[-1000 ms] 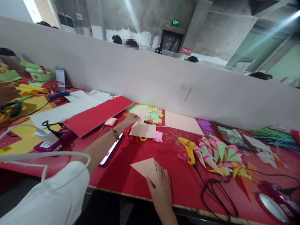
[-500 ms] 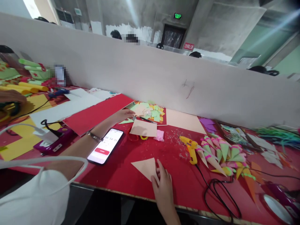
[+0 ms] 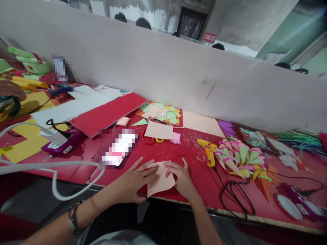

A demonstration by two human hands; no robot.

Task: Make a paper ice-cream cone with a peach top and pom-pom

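Observation:
A small sheet of peach paper [image 3: 161, 182] lies at the table's front edge between my hands, its lower edge curving and its left corner hanging toward the edge. My left hand [image 3: 135, 182] rests at its left side, fingers stretched and spread, the fingertips on the paper. On the other side my right hand [image 3: 182, 178] has its fingers curled onto the paper's upper right part, with one finger lifted. Just beyond lies another peach piece [image 3: 158, 130], partly covering red-handled scissors [image 3: 147, 139] and a yellow ring [image 3: 159, 140]. A pink piece [image 3: 175, 138] is beside it.
A phone [image 3: 121, 148] lies left of my hands, near a purple power strip [image 3: 63, 143]. To the right are a yellow glue gun [image 3: 208, 151] with a looping black cord and several paper cones [image 3: 241, 156]. Another person's hand [image 3: 11, 90] is at far left.
My left hand has come back from the paper scraps to the peach paper. The paper, a triangle before, is now more opened out and nearer the edge. My right hand has moved up over it.

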